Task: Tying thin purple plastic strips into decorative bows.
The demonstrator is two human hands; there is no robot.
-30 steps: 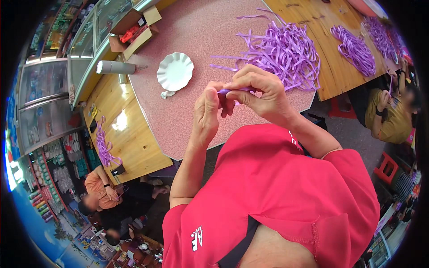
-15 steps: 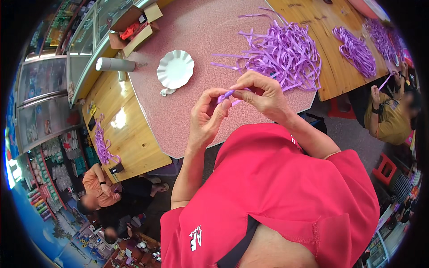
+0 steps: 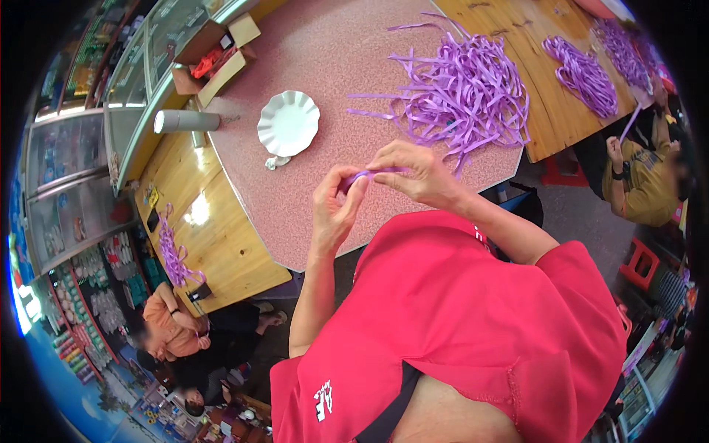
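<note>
Between my two hands a narrow purple ribbon [image 3: 361, 175] is held in front of my chest, above the near side of the pink table. My left hand [image 3: 336, 196] pinches its folded end between thumb and fingers. Close beside it, my right hand [image 3: 415, 171] grips the same ribbon between thumb and forefinger, with a short stretch showing between the two pinches. Part of the ribbon is hidden by my fingers. Just beyond my right hand lies a big loose heap of purple ribbons [image 3: 473, 92], a few strands trailing left.
A white scalloped plate [image 3: 289, 123] sits left on the pink table [image 3: 317, 52]. Beyond it are a grey cylinder [image 3: 186, 121] and an open cardboard box [image 3: 221, 77]. More ribbon bundles [image 3: 582, 76] lie on the wooden table at right. Co-workers sit at both sides.
My hands have come slightly lower and nearer to me. My right hand has shifted a little left, and the ribbon between the hands now looks straighter and more stretched.
</note>
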